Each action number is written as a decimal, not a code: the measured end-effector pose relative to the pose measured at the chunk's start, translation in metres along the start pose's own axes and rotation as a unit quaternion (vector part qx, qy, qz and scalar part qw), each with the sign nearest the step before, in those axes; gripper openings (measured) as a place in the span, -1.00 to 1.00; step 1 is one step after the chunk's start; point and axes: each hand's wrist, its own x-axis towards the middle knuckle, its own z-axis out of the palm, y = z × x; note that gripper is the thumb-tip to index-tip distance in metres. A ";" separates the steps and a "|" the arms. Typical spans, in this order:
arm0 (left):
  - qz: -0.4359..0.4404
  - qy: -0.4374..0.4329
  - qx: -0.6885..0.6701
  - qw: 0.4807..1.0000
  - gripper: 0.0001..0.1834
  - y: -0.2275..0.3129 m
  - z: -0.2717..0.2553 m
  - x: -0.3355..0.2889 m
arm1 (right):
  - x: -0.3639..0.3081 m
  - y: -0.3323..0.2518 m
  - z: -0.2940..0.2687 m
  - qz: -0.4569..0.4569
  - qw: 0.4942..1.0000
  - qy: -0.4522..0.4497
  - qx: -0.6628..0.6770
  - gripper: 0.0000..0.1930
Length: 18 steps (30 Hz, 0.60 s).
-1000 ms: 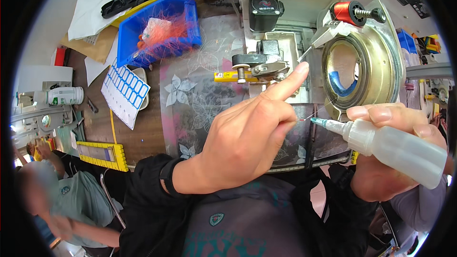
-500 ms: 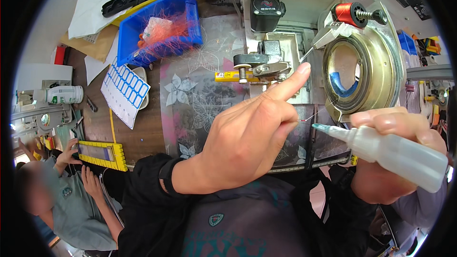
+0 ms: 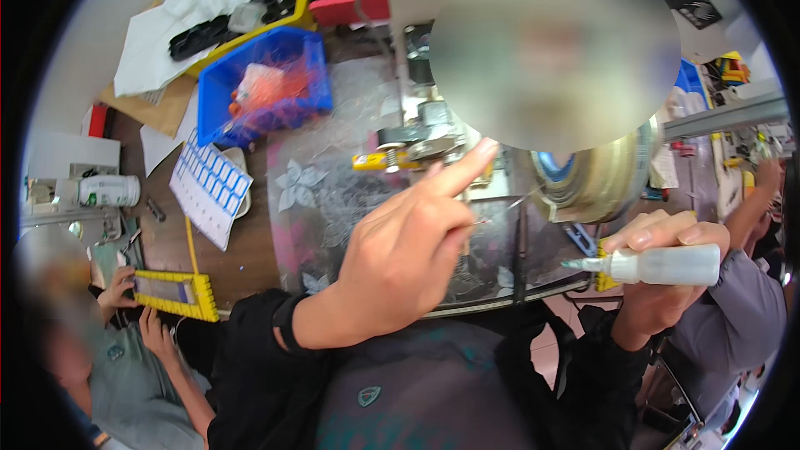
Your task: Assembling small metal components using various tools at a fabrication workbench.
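Note:
My left hand (image 3: 400, 242) is over the middle of the bench, index finger stretched out toward the small metal clamp mechanism (image 3: 429, 140). Its thumb and other fingers are pinched on a thin wire (image 3: 510, 207), which runs toward the round metal ring (image 3: 604, 183) of the machine. A tiny reddish bit shows at the pinch. My right hand (image 3: 658, 237), further right, is wrapped round a translucent white squeeze bottle (image 3: 679, 265). The bottle lies nearly level, its greenish nozzle tip pointing left, apart from the wire. A large blurred patch hides the upper part of the ring and machine.
A blue bin (image 3: 321, 100) with tangled red thread stands at the back left, near a label sheet (image 3: 212, 192) with blue-edged boxes. A yellow-edged frame (image 3: 204, 296) lies further left by a co-worker's hands. Another person's grey sleeve (image 3: 733, 308) is at the right.
The view has shifted, and a blurred patch covers the machine's upper part. The bottle has drawn away to the right from my left hand and turned more level. Both grips stay the same.

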 end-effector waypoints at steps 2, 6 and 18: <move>0.003 0.014 0.022 1.000 -0.75 0.002 0.001 0.001 | 0.004 -0.006 -0.043 -0.012 0.999 0.011 -0.047 -0.50; -0.018 0.019 0.060 0.998 -0.74 0.008 0.002 0.003 | 0.021 -0.020 -0.132 -0.055 0.968 0.156 -0.190 -0.57; -0.030 0.021 0.088 0.995 -0.86 0.012 0.007 -0.003 | 0.131 0.032 -0.218 -0.030 0.930 0.163 -0.327 -0.67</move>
